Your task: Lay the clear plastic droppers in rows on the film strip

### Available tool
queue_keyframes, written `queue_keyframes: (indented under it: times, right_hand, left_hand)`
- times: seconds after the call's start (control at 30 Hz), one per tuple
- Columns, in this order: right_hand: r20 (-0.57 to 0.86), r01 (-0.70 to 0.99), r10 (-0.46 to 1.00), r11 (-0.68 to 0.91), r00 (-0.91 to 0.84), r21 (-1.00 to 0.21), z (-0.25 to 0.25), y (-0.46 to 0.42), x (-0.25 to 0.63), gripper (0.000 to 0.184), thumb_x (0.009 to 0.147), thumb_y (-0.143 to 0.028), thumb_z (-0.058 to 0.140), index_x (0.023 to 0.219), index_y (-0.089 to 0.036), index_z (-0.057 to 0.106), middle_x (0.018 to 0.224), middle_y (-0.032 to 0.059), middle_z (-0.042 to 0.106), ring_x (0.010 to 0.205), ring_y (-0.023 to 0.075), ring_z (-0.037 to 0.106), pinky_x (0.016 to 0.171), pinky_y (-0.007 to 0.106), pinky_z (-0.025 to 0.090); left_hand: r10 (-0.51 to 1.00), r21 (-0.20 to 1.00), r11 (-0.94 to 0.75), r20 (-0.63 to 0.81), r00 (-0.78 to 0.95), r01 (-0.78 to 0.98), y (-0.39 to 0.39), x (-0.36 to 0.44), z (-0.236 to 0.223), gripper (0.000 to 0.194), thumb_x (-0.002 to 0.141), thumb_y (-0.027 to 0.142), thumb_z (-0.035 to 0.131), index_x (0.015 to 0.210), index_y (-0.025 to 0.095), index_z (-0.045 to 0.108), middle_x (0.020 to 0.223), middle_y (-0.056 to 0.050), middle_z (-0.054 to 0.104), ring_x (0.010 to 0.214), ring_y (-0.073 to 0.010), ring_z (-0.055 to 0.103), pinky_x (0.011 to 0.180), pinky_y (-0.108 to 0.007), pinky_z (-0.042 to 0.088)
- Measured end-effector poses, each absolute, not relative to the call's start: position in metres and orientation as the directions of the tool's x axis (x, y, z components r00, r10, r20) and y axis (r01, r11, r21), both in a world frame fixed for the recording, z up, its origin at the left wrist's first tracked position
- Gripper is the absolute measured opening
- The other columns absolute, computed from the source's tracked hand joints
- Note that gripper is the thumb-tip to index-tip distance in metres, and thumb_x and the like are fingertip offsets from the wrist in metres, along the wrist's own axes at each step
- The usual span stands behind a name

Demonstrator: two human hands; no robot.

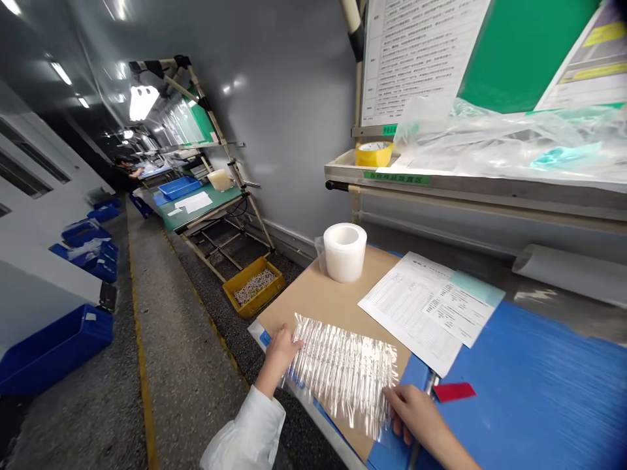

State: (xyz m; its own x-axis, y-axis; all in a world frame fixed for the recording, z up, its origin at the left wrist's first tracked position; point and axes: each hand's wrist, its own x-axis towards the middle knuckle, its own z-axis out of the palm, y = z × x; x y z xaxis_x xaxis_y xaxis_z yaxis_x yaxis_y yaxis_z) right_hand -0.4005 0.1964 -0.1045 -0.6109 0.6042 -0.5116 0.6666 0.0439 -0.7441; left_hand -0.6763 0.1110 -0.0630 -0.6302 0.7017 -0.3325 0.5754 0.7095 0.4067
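Observation:
A shiny clear plastic sheet (345, 372), with a row of thin parallel rod-like shapes in it, lies over brown cardboard at the bench's front edge. What the shapes are, I cannot make out. My left hand (283, 352) pinches the sheet's left edge between thumb and fingers. At the lower right corner, my right hand (416, 414) grips it with the thumb on top and fingers curled beneath. Beyond the sheet stands a white roll of plastic film (345, 253) on the cardboard (308, 297). Printed papers (416, 307) lie to its right.
A red strip (454, 391) lies on the blue bench surface (529, 385). Above is a shelf holding yellow tape (373, 154) and plastic bags (490, 143). On the floor are a yellow bin (252, 287) of small pale parts and blue bins (59, 346). A person (128, 179) is far off.

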Motion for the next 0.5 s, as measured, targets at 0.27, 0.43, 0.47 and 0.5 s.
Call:
queue_keyframes:
  times: [0.27, 0.43, 0.47, 0.5]
  right_hand:
    - [-0.527, 0.716, 0.629, 0.067, -0.571, -0.695, -0.099, 0.192, -0.4, 0.042, 0.091, -0.03, 0.031, 0.052, -0.021, 0.042, 0.043, 0.0027, 0.06, 0.03, 0.0112, 0.049, 0.04, 0.022, 0.037]
    - [-0.526, 0.713, 0.644, 0.043, -0.555, -0.7, -0.097, 0.19, -0.401, 0.042, 0.091, -0.029, 0.039, 0.05, -0.019, 0.043, 0.036, -0.0045, 0.05, 0.028, 0.0094, 0.043, 0.041, 0.023, 0.035]
    - [-0.521, 0.703, 0.648, 0.032, -0.556, -0.71, -0.097, 0.191, -0.4, 0.042, 0.09, -0.029, 0.041, 0.049, -0.019, 0.043, 0.035, -0.0049, 0.049, 0.027, 0.0095, 0.042, 0.04, 0.023, 0.034]
    - [-0.515, 0.688, 0.65, 0.018, -0.559, -0.725, -0.096, 0.192, -0.398, 0.043, 0.089, -0.029, 0.044, 0.047, -0.019, 0.043, 0.033, -0.0046, 0.047, 0.026, 0.0098, 0.04, 0.04, 0.024, 0.032]
  left_hand:
    - [0.751, 0.682, 0.627, -0.402, -0.523, 0.376, 0.112, -0.68, -0.052, 0.016, 0.086, 0.028, 0.057, 0.092, 0.013, 0.059, 0.09, -0.002, 0.061, 0.08, -0.0157, 0.06, 0.072, -0.034, 0.051]
    - [0.746, 0.805, 0.58, -0.465, -0.477, 0.124, 0.111, -0.67, -0.037, 0.015, 0.084, 0.028, 0.059, 0.089, 0.014, 0.057, 0.08, 0.0, 0.059, 0.068, -0.0129, 0.057, 0.065, -0.03, 0.049]
    - [0.753, 0.823, 0.563, -0.474, -0.457, 0.073, 0.111, -0.668, -0.032, 0.019, 0.08, 0.03, 0.064, 0.089, 0.014, 0.057, 0.079, 0.0, 0.06, 0.07, -0.0139, 0.058, 0.067, -0.03, 0.048]
    - [0.765, 0.841, 0.54, -0.478, -0.432, 0.027, 0.111, -0.665, -0.024, 0.025, 0.075, 0.032, 0.068, 0.088, 0.014, 0.058, 0.079, -0.001, 0.061, 0.072, -0.0155, 0.059, 0.068, -0.03, 0.048]
